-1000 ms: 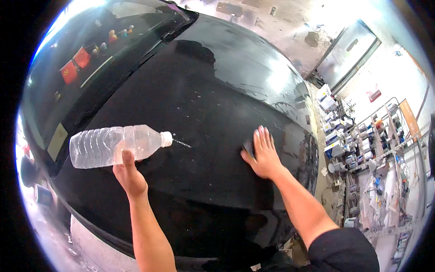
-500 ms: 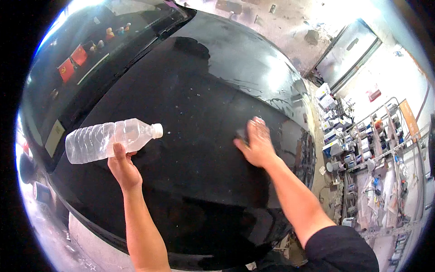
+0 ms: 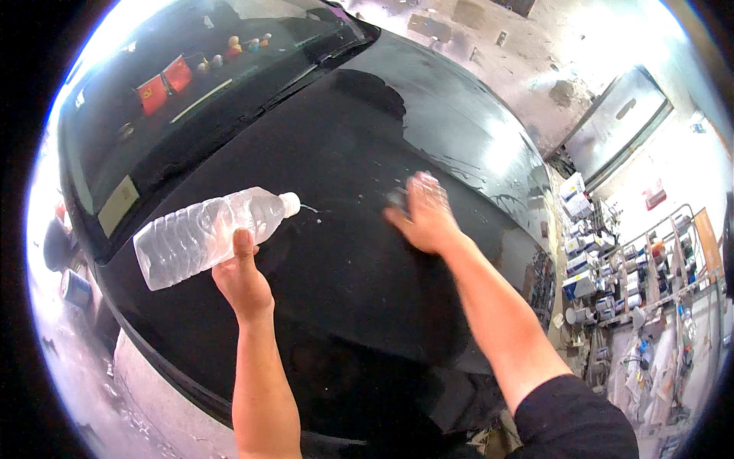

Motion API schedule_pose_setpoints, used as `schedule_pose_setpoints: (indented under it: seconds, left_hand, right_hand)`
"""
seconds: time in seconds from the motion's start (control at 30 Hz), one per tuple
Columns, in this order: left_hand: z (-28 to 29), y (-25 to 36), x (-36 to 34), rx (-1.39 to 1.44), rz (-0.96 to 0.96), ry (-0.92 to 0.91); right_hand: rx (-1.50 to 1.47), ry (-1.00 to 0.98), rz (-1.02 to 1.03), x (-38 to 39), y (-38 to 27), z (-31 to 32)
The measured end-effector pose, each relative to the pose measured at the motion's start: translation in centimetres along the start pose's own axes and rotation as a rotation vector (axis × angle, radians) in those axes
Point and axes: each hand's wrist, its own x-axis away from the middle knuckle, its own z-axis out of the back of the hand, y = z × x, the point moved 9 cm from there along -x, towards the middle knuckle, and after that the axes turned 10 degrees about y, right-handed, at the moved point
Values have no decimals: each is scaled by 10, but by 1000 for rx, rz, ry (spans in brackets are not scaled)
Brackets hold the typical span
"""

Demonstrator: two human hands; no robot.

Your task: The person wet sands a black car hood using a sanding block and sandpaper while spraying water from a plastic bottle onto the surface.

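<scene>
My left hand [image 3: 243,281] is wrapped round a clear plastic bottle [image 3: 210,237] with a white cap, held tilted over a car's black hood [image 3: 329,306]. A thin stream of clear liquid [image 3: 312,209] leaves the cap toward the hood. My right hand [image 3: 425,214] lies flat on the hood to the right of the bottle, fingers stretched out and thumb apart. Its fingertips are slightly blurred, and what may lie beneath the palm is hidden. Droplets dot the dark surface between my hands, and wet streaks [image 3: 459,180] show beyond the right one.
The windshield [image 3: 222,84] rises at the far left, with small red flags [image 3: 164,86] and figurines behind it. On the right, a metal rack [image 3: 650,287] holds cans and boxes beside the wall. A grey door [image 3: 618,126] stands at the far right.
Liquid now squirts from the bottle's cap. The bottle and my left hand have shifted right in the picture, as has the car. My right hand has slid a little farther across the hood.
</scene>
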Motion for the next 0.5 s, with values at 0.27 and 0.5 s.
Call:
schedule_pose_setpoints:
  seconds: [0.27,0.5]
  left_hand:
    - [33,3,-21,-26,-67,123]
    - [8,-2,-10,58,-69,169]
  right_hand:
    - [-205,53,588,79,-193,-28]
    - [114,108,101,-67,-28,-24]
